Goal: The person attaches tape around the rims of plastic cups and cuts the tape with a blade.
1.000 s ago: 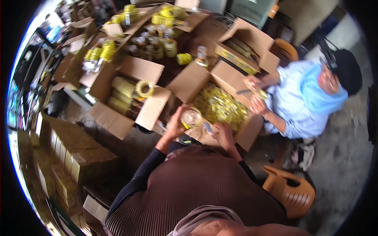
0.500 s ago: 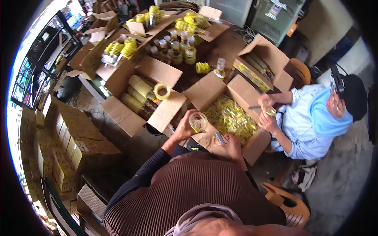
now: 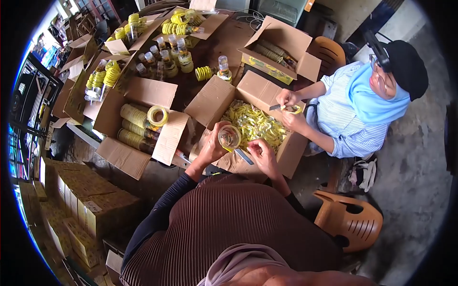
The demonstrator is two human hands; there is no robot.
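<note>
- Near left: printed cartons [image 3: 93, 190] stand stacked.
- Right of them, an open box [image 3: 125, 157] holds ribbed yellow rolls [image 3: 131, 116]; 1 yellow ring [image 3: 165, 114] sits by its right flap.
- Farther back, clear jars [image 3: 185, 59] stand grouped on a brown table [image 3: 229, 43].
- Near middle: the left hand [image 3: 213, 148] curls around the left side of 1 round clear container [image 3: 230, 138], gripping it above the near flap of a box of yellow strips [image 3: 257, 126].
- Just right of the container, 1 grey blade [image 3: 244, 157] slants toward the right hand [image 3: 262, 155], whose fingers are bent inward; I cannot tell whether they pinch the blade.
- Right: a co-worker [image 3: 353, 105] in a striped shirt holds 1 dark blade [image 3: 275, 107].
- Near right: 1 orange chair [image 3: 343, 221].
</note>
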